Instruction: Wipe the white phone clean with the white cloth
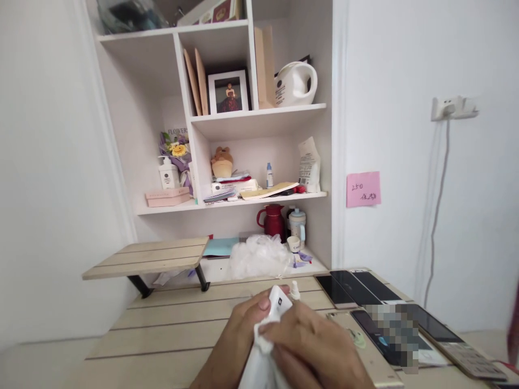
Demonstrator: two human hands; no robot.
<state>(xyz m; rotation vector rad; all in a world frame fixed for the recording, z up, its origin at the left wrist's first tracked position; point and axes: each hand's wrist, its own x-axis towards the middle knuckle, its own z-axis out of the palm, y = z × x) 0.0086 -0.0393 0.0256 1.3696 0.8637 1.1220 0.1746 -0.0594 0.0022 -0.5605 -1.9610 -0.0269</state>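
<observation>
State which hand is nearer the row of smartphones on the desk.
Right hand: at the left edge of the smartphones, gripping the white cloth. Left hand: farther left, beyond the right hand.

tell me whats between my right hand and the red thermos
In the head view, a crumpled translucent plastic bag lies between the right hand and the red thermos flask, with a stretch of wooden desk nearer the hand.

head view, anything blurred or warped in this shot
In the head view, a pixelated patch hides part of the phones at right, the white shelf unit leans from wide-angle distortion, and the light is soft and even.
</observation>
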